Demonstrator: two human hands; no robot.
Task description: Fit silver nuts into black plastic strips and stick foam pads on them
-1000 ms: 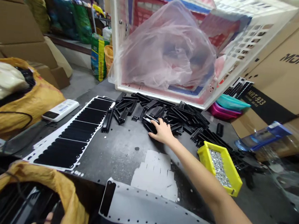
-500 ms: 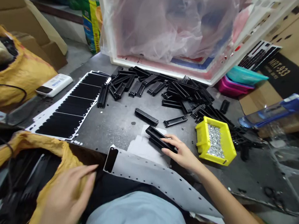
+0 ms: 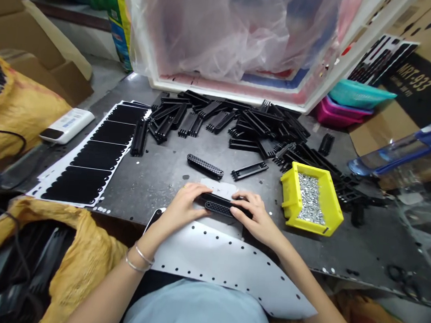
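Both my hands meet over a long black plastic part (image 3: 219, 206) near the table's front edge. My left hand (image 3: 183, 204) grips its left end, and my right hand (image 3: 252, 217) grips its right end. A slotted face of the part shows between my fingers. Just beyond them lies a pale paper scrap (image 3: 218, 188). Farther up, a vented black strip (image 3: 205, 166) and a black bar (image 3: 250, 171) lie apart from a heap of similar black plastic parts (image 3: 233, 125). Under my wrists is a white perforated sheet (image 3: 225, 265).
A dark metal table (image 3: 161, 182) holds black-and-white die-cut sheets (image 3: 91, 158) and a yellow bin of small screws (image 3: 310, 200). A white crate with a pink plastic bag (image 3: 230, 37) stands behind. A yellow sack (image 3: 52, 253) sits at the left, and scissors (image 3: 398, 274) lie at the right.
My left hand has come up from the sack onto the table and now grips the black part with my right hand. The part has moved left, and the view has tilted slightly.
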